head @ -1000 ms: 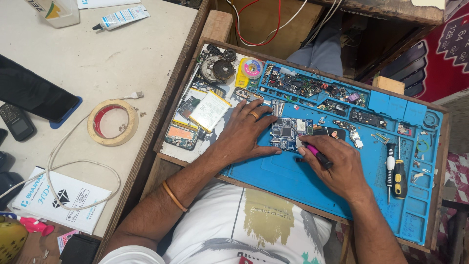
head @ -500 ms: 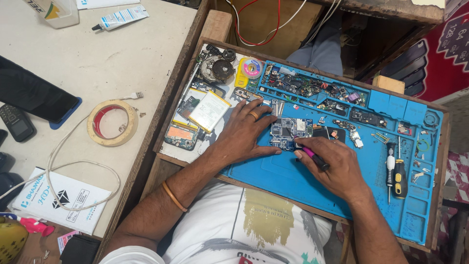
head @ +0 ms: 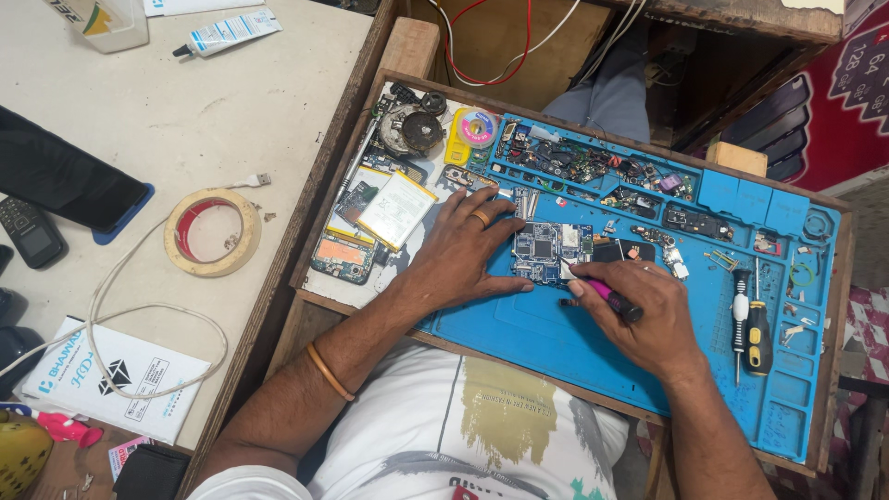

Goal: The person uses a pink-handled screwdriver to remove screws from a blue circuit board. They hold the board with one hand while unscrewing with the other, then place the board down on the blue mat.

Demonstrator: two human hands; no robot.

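A small blue circuit board (head: 546, 252) lies on a blue repair mat (head: 574, 343) set in a wooden tray. My left hand (head: 461, 248), a ring on one finger, lies flat on the mat with its fingers spread, touching the board's left edge. My right hand (head: 644, 315) grips a small screwdriver with a pink and black handle (head: 611, 299), its tip resting on the board's right side.
Two screwdrivers (head: 750, 319) lie at the mat's right. Small parts fill the mat's top compartments (head: 593, 167). A flat battery (head: 396, 209) and phone parts sit left of the mat. On the white table are a tape roll (head: 212, 231), white cable (head: 111, 306), glue tube (head: 227, 32) and phone (head: 30, 231).
My right hand and the screwdriver shifted slightly left towards the circuit board. My left hand has stayed in place.
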